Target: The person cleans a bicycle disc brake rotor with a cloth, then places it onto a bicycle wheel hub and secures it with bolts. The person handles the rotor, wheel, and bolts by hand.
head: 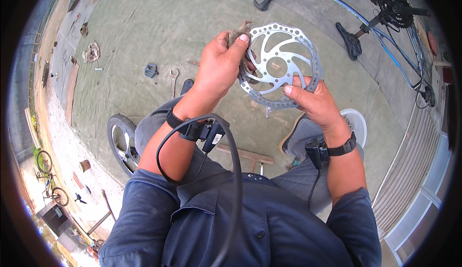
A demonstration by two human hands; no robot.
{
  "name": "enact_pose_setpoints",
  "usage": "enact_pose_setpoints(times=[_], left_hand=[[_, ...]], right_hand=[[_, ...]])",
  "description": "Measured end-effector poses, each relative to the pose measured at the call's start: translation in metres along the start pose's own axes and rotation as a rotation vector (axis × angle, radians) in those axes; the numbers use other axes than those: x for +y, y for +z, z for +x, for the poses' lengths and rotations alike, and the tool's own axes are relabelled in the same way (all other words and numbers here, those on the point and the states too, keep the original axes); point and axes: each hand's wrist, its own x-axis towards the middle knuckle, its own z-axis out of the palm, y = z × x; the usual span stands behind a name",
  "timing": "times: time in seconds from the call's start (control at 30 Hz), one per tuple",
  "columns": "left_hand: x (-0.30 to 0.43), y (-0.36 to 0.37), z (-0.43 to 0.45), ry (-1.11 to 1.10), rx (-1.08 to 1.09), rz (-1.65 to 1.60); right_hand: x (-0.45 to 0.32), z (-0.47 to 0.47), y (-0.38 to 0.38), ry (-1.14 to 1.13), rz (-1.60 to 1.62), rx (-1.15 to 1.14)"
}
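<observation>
A silver bicycle disc brake rotor (265, 58), with curved spokes and a ring of drilled holes, is held up in front of me. My right hand (314, 99) grips its lower right part, thumb on the near face and fingers behind. At the rotor's left edge, my left hand (222, 59) pinches a dirty grey-brown rag (236, 37) against the rim, thumb on top. Some left fingers show behind the rotor through its openings; the rest are hidden. Both wrists wear black straps with small devices.
A blue bicycle frame (361, 17) with crankset lies at upper right. On the green ground sheet are a pedal (151, 70) and a wrench (174, 81). A wheel (121, 140) lies by my left leg, a white bucket (361, 126) by my right. A cable (236, 166) crosses my chest.
</observation>
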Motion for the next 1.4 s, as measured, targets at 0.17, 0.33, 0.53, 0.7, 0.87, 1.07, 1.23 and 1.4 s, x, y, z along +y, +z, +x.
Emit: enact_pose_setpoints(times=[0.17, 0.33, 0.53, 0.7, 0.87, 1.07, 1.23, 1.4], left_hand=[[0.006, -0.004, 0.004, 0.170, 0.067, -0.055], [0.013, -0.009, -0.004, 0.422, -0.169, 0.473], [0.011, -0.003, -0.007, 0.194, -0.145, 0.379], [0.011, -0.002, -0.003, 0.003, -0.034, 0.214], [0.012, -0.012, -0.001, 0.324, -0.207, 0.484], [0.008, -0.016, -0.007, 0.601, -0.236, 0.985], [0.004, -0.006, -0.005, 0.240, -0.173, 0.640], [0.004, -0.008, 0.004, 0.122, 0.109, 0.395]], right_hand=[[0.000, 0.000, 0.001, 0.063, 0.003, 0.099], [0.000, -0.001, -0.007, 0.124, -0.012, -0.054], [0.007, 0.001, 0.001, 0.074, -0.043, -0.126], [0.004, 0.000, 0.004, 0.103, 0.057, -0.091], [0.007, 0.003, -0.003, 0.187, 0.190, -0.069], [0.007, 0.001, -0.006, 0.241, 0.186, -0.132], [0.006, 0.001, 0.001, 0.166, 0.070, -0.140], [0.005, 0.002, 0.000, 0.200, 0.064, -0.125]])
